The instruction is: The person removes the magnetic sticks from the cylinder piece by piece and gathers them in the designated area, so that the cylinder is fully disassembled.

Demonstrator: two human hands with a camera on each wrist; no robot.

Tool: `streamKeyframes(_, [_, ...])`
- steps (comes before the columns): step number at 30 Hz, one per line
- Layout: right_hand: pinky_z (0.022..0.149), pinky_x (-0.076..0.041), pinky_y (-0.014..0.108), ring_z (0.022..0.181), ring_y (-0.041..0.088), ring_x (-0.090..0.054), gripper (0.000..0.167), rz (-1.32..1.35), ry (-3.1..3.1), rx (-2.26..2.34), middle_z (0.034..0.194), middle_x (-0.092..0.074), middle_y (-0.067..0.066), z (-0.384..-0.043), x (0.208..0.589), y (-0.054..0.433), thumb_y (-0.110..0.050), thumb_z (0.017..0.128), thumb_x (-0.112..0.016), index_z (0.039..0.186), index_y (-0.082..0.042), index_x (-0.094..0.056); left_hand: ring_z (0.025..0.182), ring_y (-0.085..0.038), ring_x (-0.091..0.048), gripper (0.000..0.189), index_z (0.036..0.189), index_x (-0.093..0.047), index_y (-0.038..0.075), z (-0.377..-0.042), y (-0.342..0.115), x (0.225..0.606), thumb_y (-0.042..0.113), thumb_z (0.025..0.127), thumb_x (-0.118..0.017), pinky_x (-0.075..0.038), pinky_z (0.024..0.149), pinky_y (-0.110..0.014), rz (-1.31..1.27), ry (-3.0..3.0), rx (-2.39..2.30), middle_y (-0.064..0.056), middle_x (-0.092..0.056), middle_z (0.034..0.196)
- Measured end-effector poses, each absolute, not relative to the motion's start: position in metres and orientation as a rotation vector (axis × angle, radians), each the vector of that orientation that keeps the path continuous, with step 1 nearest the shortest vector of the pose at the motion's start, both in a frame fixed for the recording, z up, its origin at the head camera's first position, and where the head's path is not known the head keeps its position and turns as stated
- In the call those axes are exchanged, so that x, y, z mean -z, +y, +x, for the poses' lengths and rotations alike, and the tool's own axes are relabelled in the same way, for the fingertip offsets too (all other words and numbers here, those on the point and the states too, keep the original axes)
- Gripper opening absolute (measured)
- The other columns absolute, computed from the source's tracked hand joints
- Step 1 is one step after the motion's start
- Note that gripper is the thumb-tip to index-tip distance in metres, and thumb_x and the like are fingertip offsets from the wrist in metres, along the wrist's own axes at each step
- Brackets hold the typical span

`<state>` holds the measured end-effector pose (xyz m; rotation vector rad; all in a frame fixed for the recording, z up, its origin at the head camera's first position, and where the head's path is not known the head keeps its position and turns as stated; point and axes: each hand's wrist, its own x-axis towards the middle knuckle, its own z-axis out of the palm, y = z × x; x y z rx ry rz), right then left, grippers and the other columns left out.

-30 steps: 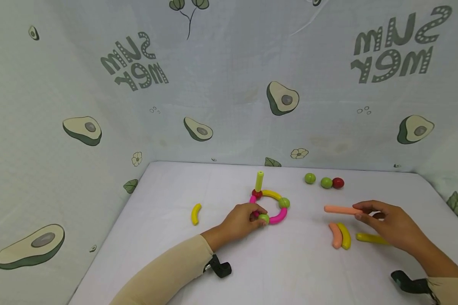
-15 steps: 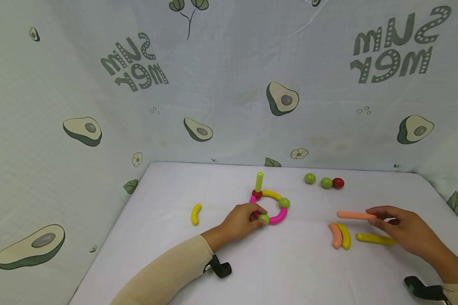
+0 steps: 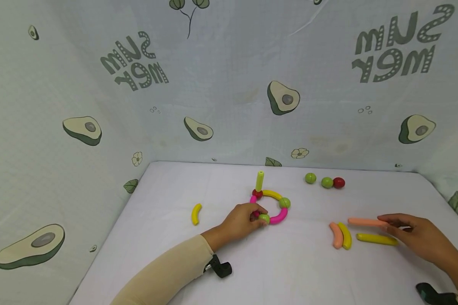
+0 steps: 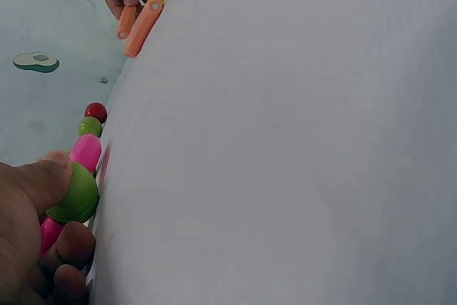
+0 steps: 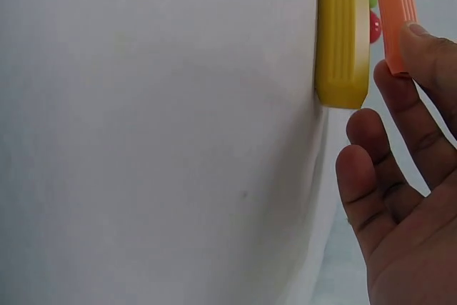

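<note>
My left hand (image 3: 240,221) pinches a green ball (image 4: 77,196) at the near side of a ring of toy pieces on the table. Pink curved rods (image 3: 278,217), a yellow curved rod (image 3: 272,194), another green ball (image 3: 284,203) and a red ball (image 3: 257,193) make up the rest of that ring. From the red ball a lime straight rod (image 3: 260,181) stands up. My right hand (image 3: 423,237) pinches one end of a straight orange rod (image 3: 364,221), which is level above the table. Just in front of it lies a straight yellow rod (image 3: 377,239), apart from the fingers.
A curved orange rod (image 3: 336,235) and a curved yellow rod (image 3: 344,236) lie side by side left of my right hand. Farther back are green balls (image 3: 310,178) and a red ball (image 3: 339,182). Another curved yellow rod (image 3: 196,214) lies at the left.
My right hand has moved right and nearer to me with the orange rod, uncovering the straight yellow rod's end. The left hand and the ring have stayed put.
</note>
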<state>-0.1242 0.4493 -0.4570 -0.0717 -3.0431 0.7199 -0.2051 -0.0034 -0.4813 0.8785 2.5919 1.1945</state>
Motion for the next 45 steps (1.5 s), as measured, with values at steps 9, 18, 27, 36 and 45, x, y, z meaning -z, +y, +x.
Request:
streamKeyframes(9, [0.073, -0.052, 0.055, 0.097, 0.048, -0.059, 0.048, -0.103, -3.101, -0.707, 0.116, -0.063, 0.036, -0.121, 0.451, 0.454, -0.031, 0.101, -0.068, 0.123, 0.011, -0.064, 0.074, -0.001, -0.053, 0.027, 0.116, -0.075, 0.013, -0.207, -0.002, 0.481, 0.020, 0.091, -0.081, -0.049, 0.068, -0.016, 0.885, 2.599, -1.193, 0.014, -0.062, 0.086])
streamKeyframes(18, [0.070, -0.051, 0.053, 0.096, 0.047, -0.059, 0.056, -0.132, -3.148, -0.675, 0.115, -0.063, 0.035, -0.122, 0.455, 0.466, -0.041, 0.100, -0.067, 0.123, 0.010, -0.065, 0.074, 0.000, -0.053, 0.027, 0.116, -0.075, 0.014, -0.209, -0.002, 0.483, 0.019, 0.091, -0.081, -0.050, 0.068, -0.017, 0.890, 2.602, -1.190, 0.014, -0.063, 0.087])
streamKeyframes(27, [0.071, -0.052, 0.053, 0.098, 0.048, -0.058, 0.053, -0.135, -3.177, -0.714, 0.116, -0.064, 0.034, -0.123, 0.456, 0.467, -0.040, 0.100, -0.067, 0.120, 0.010, -0.067, 0.074, -0.001, -0.052, 0.027, 0.116, -0.075, 0.014, -0.207, -0.002, 0.480, 0.020, 0.091, -0.081, -0.050, 0.069, -0.017, 0.883, 2.603, -1.197, 0.013, -0.063, 0.087])
streamKeyframes(36, [0.074, -0.053, 0.054, 0.100, 0.047, -0.058, 0.056, -0.180, -3.190, -0.774, 0.116, -0.064, 0.033, -0.127, 0.459, 0.470, -0.041, 0.102, -0.063, 0.122, 0.012, -0.064, 0.071, 0.000, -0.050, 0.028, 0.117, -0.074, 0.015, -0.208, -0.002, 0.484, 0.022, 0.091, -0.081, -0.047, 0.065, -0.017, 0.871, 2.622, -1.172, 0.014, -0.060, 0.084])
streamKeyframes(45, [0.076, -0.053, 0.058, 0.102, 0.049, -0.057, 0.063, -0.207, -3.219, -0.802, 0.118, -0.061, 0.036, -0.128, 0.459, 0.466, -0.044, 0.103, -0.060, 0.124, 0.016, -0.059, 0.071, -0.001, -0.051, 0.029, 0.119, -0.074, 0.016, -0.206, -0.006, 0.486, 0.023, 0.091, -0.081, -0.047, 0.065, -0.017, 0.902, 2.629, -1.165, 0.015, -0.058, 0.082])
